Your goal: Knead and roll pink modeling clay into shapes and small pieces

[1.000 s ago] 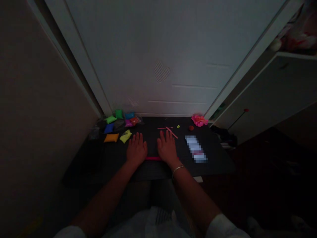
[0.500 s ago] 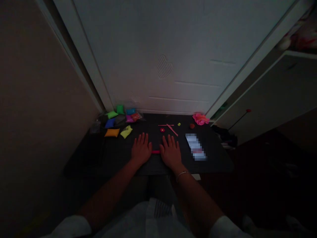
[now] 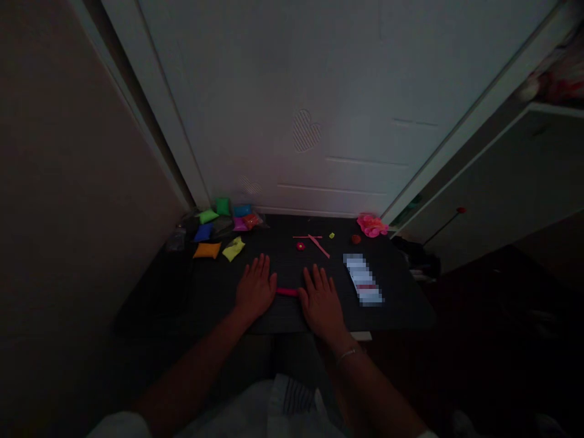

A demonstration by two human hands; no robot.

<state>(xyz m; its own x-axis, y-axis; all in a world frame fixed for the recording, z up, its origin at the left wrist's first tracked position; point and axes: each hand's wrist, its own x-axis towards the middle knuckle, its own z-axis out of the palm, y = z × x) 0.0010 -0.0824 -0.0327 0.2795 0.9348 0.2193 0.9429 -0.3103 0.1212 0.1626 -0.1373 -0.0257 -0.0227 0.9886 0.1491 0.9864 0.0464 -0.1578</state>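
Note:
Both my hands lie flat, palms down, on a dark low table. My left hand and my right hand have their fingers stretched out. Under them runs a pink clay roll; only its middle shows in the gap between the hands. A bracelet sits on my right wrist. Just beyond the fingers lie a small red clay disc and thin pink clay strips.
Several small coloured clay bags are heaped at the table's back left. A pink clay flower, a red lump and a blurred-out flat card lie at the right. A white door panel rises right behind the table; a cabinet stands right.
Both hands have slid back and forth over the pink roll, forward half a second ago and now back toward me. The visible stretch of roll is shorter than a second ago.

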